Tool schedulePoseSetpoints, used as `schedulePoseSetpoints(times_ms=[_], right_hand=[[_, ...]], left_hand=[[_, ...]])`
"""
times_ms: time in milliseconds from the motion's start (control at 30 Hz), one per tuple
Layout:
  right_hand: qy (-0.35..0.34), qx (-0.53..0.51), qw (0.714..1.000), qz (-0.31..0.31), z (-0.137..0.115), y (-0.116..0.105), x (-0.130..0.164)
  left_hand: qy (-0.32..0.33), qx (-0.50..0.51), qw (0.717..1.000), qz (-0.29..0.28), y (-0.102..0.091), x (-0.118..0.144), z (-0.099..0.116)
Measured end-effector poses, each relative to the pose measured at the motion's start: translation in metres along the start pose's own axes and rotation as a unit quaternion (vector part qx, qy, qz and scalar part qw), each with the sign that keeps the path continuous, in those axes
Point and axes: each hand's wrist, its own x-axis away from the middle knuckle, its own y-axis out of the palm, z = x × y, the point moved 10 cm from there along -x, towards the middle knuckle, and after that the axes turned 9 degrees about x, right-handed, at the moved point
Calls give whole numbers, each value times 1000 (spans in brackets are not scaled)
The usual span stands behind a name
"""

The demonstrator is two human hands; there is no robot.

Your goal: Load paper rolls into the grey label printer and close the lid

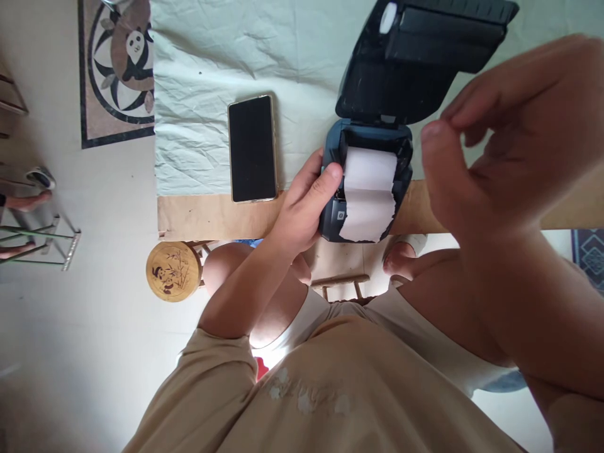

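A small dark receipt printer (406, 182) sits at the front edge of the table with its black lid (425, 56) swung up and back. White paper (370, 182) lies in its bay, and the torn end hangs over the front. My left hand (309, 204) grips the printer's left side, thumb on the rim by the bay. To the right of the lid, my right hand (504, 132) is raised closer to the camera, slightly blurred. Its thumb and fingers come together in a pinch; whatever is between them, if anything, is hidden.
A smartphone (253, 148) with a dark screen lies left of the printer on a pale green cloth (198, 94). The table's bare wooden edge (212, 217) runs along the front. A round wooden stool (173, 272) stands below left. Another person's foot (28, 201) shows at far left.
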Motion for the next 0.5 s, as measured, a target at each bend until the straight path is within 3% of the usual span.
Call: schedulePoseSetpoints(times_ms=[33, 133, 200, 367, 500], right_hand=[[-29, 38, 999, -7, -7, 1, 0], [-64, 126, 981, -134, -14, 25, 7], [-70, 153, 968, -188, -13, 35, 13], [-96, 148, 960, -219, -14, 38, 16], [-35, -2, 974, -226, -14, 23, 10]], left_hand=[[-4, -1, 1000, -13, 2, 0, 0], [-18, 3, 1000, -24, 1, 0, -1], [-28, -1, 1000, -15, -2, 0, -2], [-36, -7, 999, -28, 2, 1, -1], [-20, 7, 999, -29, 2, 0, 1]])
